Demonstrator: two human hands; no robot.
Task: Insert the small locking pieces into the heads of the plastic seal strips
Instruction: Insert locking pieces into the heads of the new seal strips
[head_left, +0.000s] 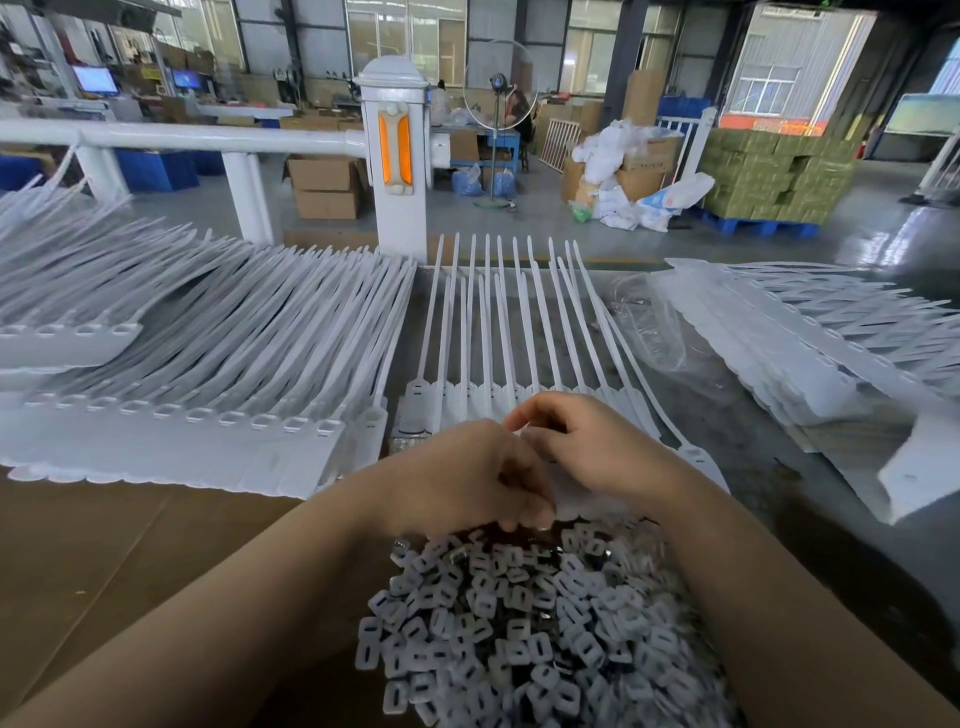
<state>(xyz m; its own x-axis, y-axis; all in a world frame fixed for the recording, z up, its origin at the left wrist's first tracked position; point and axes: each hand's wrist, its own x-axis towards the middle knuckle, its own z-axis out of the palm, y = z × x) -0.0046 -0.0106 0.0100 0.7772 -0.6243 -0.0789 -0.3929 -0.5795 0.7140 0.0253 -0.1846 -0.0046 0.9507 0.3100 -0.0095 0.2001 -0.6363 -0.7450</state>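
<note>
We work mid-bench: left hand (467, 475) curled, fingertips down at edge of pieces pile (524, 623), likely pinching piece, can't tell. Right hand (592, 447) curled over heads of centre strips (498, 322), contents hidden. We judge task partly done: which heads are filled, can't tell; strip stacks at left edge (171, 343) and right edge (810, 332), big pile remains. No readable writing.

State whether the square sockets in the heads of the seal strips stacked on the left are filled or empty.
Empty: the heads of the stacked seal strips on the left show open square sockets along the row, with no locking piece seated in them.
</note>
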